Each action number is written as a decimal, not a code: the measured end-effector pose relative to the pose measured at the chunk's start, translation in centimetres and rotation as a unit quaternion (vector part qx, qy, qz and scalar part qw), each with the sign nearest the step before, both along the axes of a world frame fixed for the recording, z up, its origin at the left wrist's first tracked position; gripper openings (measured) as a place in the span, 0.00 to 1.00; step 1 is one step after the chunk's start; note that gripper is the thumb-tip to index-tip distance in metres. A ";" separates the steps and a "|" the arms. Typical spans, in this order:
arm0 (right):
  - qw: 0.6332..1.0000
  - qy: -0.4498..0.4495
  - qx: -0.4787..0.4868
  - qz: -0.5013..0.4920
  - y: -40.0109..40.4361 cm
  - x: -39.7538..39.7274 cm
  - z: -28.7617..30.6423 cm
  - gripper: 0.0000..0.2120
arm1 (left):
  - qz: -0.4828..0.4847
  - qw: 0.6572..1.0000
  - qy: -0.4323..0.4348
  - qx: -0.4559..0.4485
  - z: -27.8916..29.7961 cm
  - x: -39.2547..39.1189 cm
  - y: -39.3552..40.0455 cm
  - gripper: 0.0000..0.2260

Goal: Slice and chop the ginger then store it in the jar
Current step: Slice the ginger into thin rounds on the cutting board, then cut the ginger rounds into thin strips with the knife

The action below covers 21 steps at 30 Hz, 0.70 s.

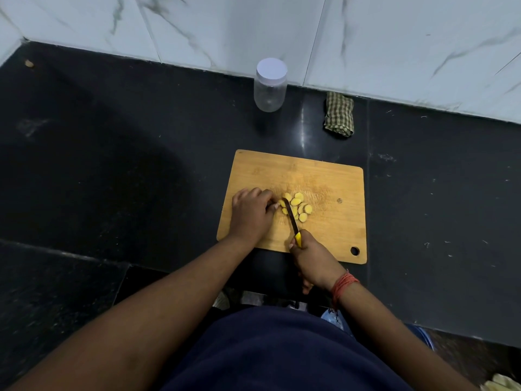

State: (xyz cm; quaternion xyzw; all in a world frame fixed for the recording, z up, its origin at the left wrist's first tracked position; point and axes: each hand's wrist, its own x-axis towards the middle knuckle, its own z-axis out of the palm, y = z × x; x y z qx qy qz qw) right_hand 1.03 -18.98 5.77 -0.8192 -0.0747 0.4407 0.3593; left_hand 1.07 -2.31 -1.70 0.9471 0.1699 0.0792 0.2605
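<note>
The left hand [251, 214] rests curled on the wooden cutting board [332, 230], fingertips pinching a small ginger end beside the blade. The right hand [313, 259] grips the yellow-handled knife [293, 222], its blade angling up between the left fingers and the ginger slices [297, 206]. Well beyond both hands stand a lidded clear jar [270, 86] and a folded checked cloth [339, 114].

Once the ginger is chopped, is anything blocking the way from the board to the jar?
The counter between the cutting board and the jar shows nothing in the path. The jar's white lid is on, though, so that closes it off from the ginger slices.
</note>
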 end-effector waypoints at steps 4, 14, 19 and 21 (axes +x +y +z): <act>1.000 -0.002 0.003 -0.004 -0.2 0.1 -0.1 0.06 | -0.012 1.000 0.000 0.024 0.1 -0.2 0.0 0.09; 1.000 0.002 -0.001 -0.019 -0.9 0.3 -0.5 0.05 | -0.024 0.999 0.008 0.034 0.2 -0.2 0.4 0.09; 0.999 0.005 -0.004 -0.038 -0.8 0.7 -0.5 0.05 | -0.036 0.997 -0.003 0.067 0.2 -0.4 0.3 0.13; 0.998 -0.004 -0.005 -0.057 -0.8 1.0 -0.3 0.07 | -0.058 0.994 -0.017 0.096 0.1 -0.6 0.1 0.15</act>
